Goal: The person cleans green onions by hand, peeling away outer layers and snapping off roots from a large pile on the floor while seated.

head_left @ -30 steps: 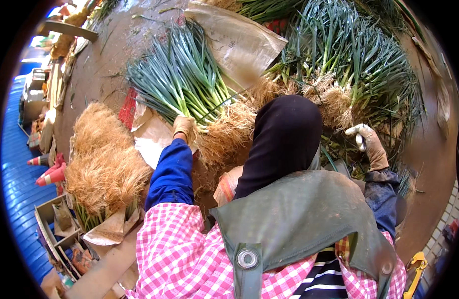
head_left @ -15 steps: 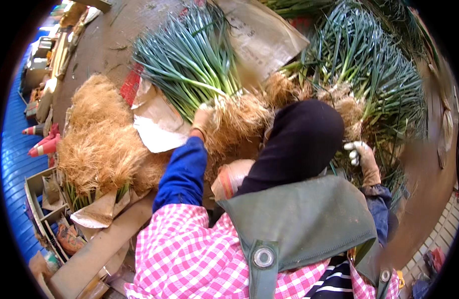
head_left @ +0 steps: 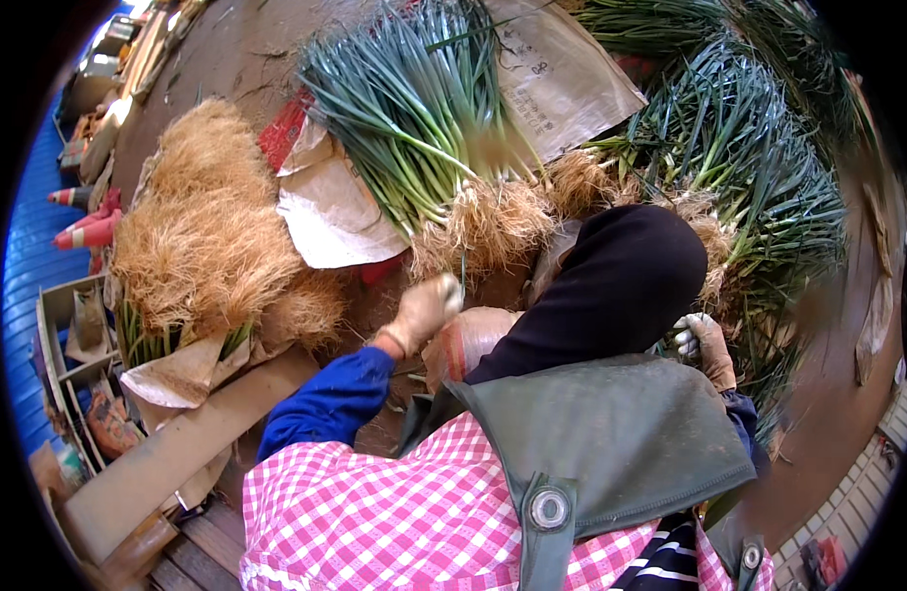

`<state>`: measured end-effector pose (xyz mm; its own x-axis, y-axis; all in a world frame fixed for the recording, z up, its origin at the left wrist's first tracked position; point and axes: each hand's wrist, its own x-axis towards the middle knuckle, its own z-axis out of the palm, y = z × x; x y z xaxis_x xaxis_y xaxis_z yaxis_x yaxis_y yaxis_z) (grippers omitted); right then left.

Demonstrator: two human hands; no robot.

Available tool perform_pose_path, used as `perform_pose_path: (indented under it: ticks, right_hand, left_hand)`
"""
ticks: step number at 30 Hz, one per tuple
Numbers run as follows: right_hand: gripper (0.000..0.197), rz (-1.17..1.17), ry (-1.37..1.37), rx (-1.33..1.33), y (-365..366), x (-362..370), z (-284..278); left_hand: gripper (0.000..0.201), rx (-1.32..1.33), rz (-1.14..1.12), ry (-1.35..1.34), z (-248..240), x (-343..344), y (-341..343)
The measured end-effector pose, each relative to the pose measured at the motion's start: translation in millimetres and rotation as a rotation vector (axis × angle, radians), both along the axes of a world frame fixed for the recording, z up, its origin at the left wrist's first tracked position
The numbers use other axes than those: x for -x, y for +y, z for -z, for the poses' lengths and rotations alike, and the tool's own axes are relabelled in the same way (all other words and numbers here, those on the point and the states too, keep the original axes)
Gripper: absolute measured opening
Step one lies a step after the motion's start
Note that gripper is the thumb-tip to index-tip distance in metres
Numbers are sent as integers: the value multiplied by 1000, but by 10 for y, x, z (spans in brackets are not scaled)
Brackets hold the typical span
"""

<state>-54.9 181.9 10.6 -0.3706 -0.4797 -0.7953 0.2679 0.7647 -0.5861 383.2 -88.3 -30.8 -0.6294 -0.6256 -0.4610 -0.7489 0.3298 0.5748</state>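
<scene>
My left hand (head_left: 424, 310), in a pale glove, is closed in front of the root ends of a large bunch of green onions (head_left: 424, 138). A thin green strand shows at its fingertips; I cannot tell whether it is gripped. The bunch lies with dark green leaves pointing away and tan roots (head_left: 498, 222) toward me, partly over a paper sack (head_left: 562, 84). My right hand (head_left: 705, 345), also gloved, is closed beside my bent knee, next to a second heap of green onions (head_left: 749, 167). What its fingers hold, if anything, is hidden.
On the left lies a big pile of onions with tan roots (head_left: 212, 227) up. A long board (head_left: 187, 453) and a compartmented box (head_left: 79, 364) are at the lower left. Red-and-white cones (head_left: 91, 229) stand beyond them. My dark-clad knee (head_left: 621, 286) rises between both hands.
My left hand has let go of the large bunch and drawn back toward me, below its roots. My right hand has moved slightly toward the knee and down.
</scene>
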Motion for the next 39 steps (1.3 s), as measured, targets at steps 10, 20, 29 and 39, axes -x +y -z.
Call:
perform_pose_path:
  ticks: [10,20,29,39]
  right_hand:
    - [25,-6,5,-75,-119,-87,-21]
    - [22,-19,1,-138,-40,-167,-93]
    - [20,47,-51,-111,28,-142,89]
    - [25,-70,-45,-189,71,-134,141]
  left_hand:
    - [19,388,-248,-532,400,-541,-874]
    - [27,197,-387,-379,1122,-357,-1452]
    - [20,197,22,-239,158,-1174,442]
    - [30,-439,270,-750,101,-1773,927]
